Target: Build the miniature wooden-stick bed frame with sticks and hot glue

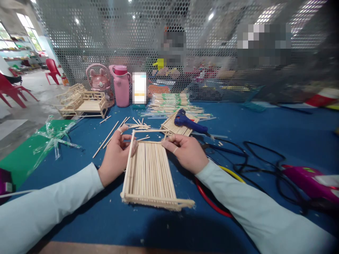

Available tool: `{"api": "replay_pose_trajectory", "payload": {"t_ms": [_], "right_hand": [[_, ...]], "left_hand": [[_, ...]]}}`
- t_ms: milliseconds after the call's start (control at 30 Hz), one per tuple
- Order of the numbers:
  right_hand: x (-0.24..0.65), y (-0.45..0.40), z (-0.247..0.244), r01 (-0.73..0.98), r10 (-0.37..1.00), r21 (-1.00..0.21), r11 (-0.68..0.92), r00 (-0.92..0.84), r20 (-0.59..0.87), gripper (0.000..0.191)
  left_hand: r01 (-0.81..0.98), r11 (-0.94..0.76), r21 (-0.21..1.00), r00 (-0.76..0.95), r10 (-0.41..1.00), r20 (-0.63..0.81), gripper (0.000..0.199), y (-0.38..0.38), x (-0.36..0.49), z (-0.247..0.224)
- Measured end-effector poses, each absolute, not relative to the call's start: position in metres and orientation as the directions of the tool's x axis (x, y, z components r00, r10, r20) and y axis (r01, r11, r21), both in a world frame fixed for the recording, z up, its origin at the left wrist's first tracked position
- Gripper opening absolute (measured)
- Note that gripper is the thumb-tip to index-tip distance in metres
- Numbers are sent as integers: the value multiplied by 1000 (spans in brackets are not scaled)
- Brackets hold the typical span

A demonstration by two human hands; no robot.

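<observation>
This place looks like a craft workshop: on the blue worktable [233,121] are a glue gun [186,120] at one o'clock and stick bundles [169,100] at twelve

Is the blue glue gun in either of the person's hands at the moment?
No, the blue glue gun lies on a panel of sticks, beyond both hands.

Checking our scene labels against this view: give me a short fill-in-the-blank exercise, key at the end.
The left hand and right hand hold the stick frame near its ____ end, seen from the wearer.
The glue gun on the slatted panel is ____ in colour.
The tall flask by the mesh screen is ____ in colour.
The small stick furniture stands to the flask's ____.

Missing words: far; blue; pink; left
</observation>
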State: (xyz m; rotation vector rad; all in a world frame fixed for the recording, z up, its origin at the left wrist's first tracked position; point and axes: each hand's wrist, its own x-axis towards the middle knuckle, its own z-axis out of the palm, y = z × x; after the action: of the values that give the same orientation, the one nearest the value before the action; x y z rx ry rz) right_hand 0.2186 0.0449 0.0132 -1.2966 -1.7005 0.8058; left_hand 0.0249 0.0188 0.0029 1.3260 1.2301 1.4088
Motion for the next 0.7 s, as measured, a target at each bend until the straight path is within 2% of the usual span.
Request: {"api": "replay_pose_trajectory", "payload": {"t_ms": [333, 500, 600, 633, 700], "right_hand": [[220, 45, 13, 440, 959, -852, 283, -142, 245, 23], [220, 47, 10, 445, 955, -846, 295, -149, 255, 22], [221, 47, 7, 432, 953, -850, 300, -162, 255, 21], [221, 47, 7, 429, 952, -851, 303, -166, 256, 21], [221, 47, 6, 427, 951, -851, 307, -170, 258, 22]], "left_hand": [[61, -146, 987, -105, 983, 152, 41, 19, 26, 5], [-68, -63, 996, -17, 998, 62, 44, 20, 8, 3], [-136, 21, 990, 23, 1000, -18, 38, 29, -12, 16], [-151, 5, 988, -33, 999, -10, 35, 34, -17, 24], [-109, -19, 994, -2, 1000, 19, 31, 42, -22, 41]]}}
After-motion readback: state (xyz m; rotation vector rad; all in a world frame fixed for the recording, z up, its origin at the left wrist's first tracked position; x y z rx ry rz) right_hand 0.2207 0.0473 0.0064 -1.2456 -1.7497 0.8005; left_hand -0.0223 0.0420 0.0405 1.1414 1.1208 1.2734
